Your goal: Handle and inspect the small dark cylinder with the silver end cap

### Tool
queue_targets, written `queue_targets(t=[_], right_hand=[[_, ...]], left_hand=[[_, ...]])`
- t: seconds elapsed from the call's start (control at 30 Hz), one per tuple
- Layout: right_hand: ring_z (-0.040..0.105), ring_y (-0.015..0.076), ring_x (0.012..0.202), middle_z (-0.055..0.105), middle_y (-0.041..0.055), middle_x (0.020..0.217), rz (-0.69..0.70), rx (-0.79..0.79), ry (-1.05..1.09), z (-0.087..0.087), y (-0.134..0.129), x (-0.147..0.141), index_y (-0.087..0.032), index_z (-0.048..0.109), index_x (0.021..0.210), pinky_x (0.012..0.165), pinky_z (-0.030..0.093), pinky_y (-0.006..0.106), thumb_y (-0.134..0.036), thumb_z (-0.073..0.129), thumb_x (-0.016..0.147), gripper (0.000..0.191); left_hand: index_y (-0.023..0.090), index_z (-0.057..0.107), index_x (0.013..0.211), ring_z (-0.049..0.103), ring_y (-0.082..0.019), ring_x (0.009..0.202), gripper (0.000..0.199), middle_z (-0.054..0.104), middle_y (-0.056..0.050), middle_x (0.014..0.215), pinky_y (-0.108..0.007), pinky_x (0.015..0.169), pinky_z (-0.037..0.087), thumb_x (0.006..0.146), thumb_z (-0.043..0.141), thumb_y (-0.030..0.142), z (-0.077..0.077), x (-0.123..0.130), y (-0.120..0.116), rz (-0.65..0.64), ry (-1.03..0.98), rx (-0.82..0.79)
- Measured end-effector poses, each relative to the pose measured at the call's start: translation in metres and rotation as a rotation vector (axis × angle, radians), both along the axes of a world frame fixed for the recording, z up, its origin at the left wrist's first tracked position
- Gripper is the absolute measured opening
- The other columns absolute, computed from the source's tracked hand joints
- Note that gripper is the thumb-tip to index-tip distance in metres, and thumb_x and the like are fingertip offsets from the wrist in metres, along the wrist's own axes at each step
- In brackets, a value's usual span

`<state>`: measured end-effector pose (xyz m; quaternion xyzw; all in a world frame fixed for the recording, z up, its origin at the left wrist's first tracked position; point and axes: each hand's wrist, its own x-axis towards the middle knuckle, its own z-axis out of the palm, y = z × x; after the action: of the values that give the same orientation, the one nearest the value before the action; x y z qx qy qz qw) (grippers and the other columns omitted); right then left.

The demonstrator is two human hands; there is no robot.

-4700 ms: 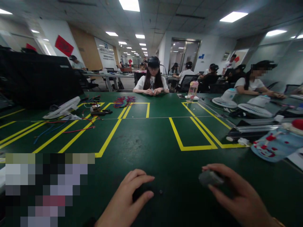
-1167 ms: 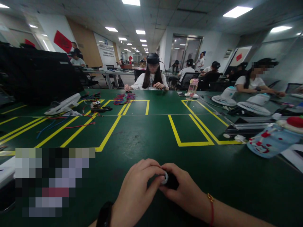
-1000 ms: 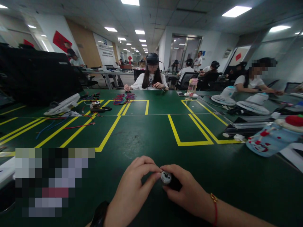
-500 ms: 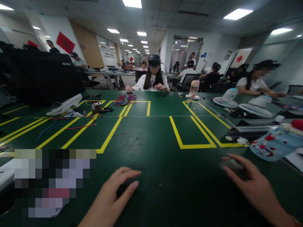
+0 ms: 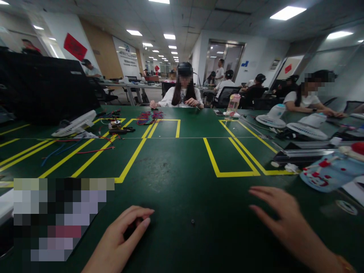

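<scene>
My left hand (image 5: 122, 231) rests low over the green table, loosely curled. Its thumb and index fingertips are close, with a small gap, and no object shows between them. My right hand (image 5: 280, 212) is open at the right, fingers stretched toward the middle, holding nothing. Between the hands lies a small dark ring-like piece (image 5: 192, 221), perhaps a nut, touched by neither hand. To the right of my right hand, a clear roll with a pale rim (image 5: 346, 207), looking like transparent tape, lies on the table.
A blue patterned bag or pouch (image 5: 327, 172) sits at the right, by metal profiles (image 5: 307, 151) and white fans (image 5: 308, 127). Loose wires (image 5: 93, 149) and a bundle of coloured wires (image 5: 149, 117) lie farther off. A person (image 5: 182, 91) sits opposite; a pixelated area covers the near left.
My right hand has let go of the clear roll, which now lies farther right, and has moved left. My left hand has shifted left, its thumb and index closer together.
</scene>
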<state>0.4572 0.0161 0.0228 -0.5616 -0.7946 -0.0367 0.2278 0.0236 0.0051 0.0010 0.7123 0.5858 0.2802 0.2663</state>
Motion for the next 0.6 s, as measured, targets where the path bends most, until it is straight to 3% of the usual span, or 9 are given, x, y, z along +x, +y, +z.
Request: queue_targets(t=[0.07, 0.13, 0.23, 0.33, 0.5, 0.6], right_hand=[[0.051, 0.0177, 0.106, 0.054, 0.0017, 0.119, 0.220, -0.245, 0.029, 0.002, 0.006, -0.071, -0.032, 0.055, 0.123, 0.089, 0.042, 0.034, -0.039, 0.056, 0.087, 0.036], [0.051, 0.0169, 0.099, 0.057, 0.0021, 0.111, 0.353, -0.341, 0.071, 0.003, 0.012, -0.121, -0.031, 0.059, 0.118, 0.086, 0.042, 0.033, -0.036, 0.058, 0.087, 0.031], [0.051, 0.0156, 0.090, 0.059, 0.0022, 0.095, 0.403, -0.346, 0.104, 0.005, 0.018, -0.144, -0.026, 0.066, 0.096, 0.083, 0.040, 0.034, -0.029, 0.054, 0.089, 0.015], [0.052, 0.0154, 0.090, 0.058, 0.0039, 0.094, 0.311, -0.340, 0.130, 0.007, 0.018, -0.116, -0.021, 0.064, 0.092, 0.081, 0.042, 0.033, -0.027, 0.049, 0.090, 0.016], [0.056, 0.0154, 0.091, 0.058, 0.0044, 0.098, 0.105, -0.349, 0.100, -0.003, 0.004, -0.025, -0.022, 0.062, 0.093, 0.079, 0.049, 0.028, -0.037, 0.049, 0.089, 0.020], [0.060, 0.0150, 0.081, 0.061, 0.0055, 0.093, -0.150, -0.148, 0.124, -0.008, -0.009, 0.039, -0.023, 0.063, 0.091, 0.068, 0.050, 0.024, -0.044, 0.055, 0.085, 0.023]], left_hand=[[0.028, 0.063, 0.107, 0.064, -0.020, 0.096, 0.022, 0.066, -0.001, 0.107, -0.028, 0.081, 0.055, 0.092, 0.051, 0.038, -0.001, -0.001, 0.000, -0.001, 0.010, -0.015], [0.028, 0.063, 0.106, 0.064, -0.020, 0.096, 0.021, 0.066, -0.001, 0.106, -0.029, 0.082, 0.054, 0.091, 0.051, 0.037, 0.000, -0.001, -0.001, 0.008, 0.016, -0.011], [0.028, 0.064, 0.106, 0.064, -0.020, 0.097, 0.021, 0.066, -0.001, 0.104, -0.029, 0.084, 0.054, 0.091, 0.052, 0.036, 0.001, 0.000, -0.002, 0.015, 0.017, 0.018], [0.028, 0.065, 0.107, 0.065, -0.020, 0.095, 0.021, 0.067, -0.001, 0.103, -0.028, 0.081, 0.055, 0.091, 0.053, 0.034, 0.002, 0.002, -0.002, 0.004, 0.019, 0.043], [0.029, 0.065, 0.108, 0.065, -0.020, 0.094, 0.021, 0.068, -0.001, 0.103, -0.028, 0.082, 0.055, 0.089, 0.055, 0.033, 0.001, 0.003, -0.002, -0.009, 0.021, 0.046], [0.029, 0.066, 0.107, 0.065, -0.020, 0.095, 0.021, 0.068, -0.001, 0.104, -0.028, 0.082, 0.055, 0.089, 0.055, 0.033, 0.001, 0.003, -0.003, -0.007, 0.025, 0.039]])
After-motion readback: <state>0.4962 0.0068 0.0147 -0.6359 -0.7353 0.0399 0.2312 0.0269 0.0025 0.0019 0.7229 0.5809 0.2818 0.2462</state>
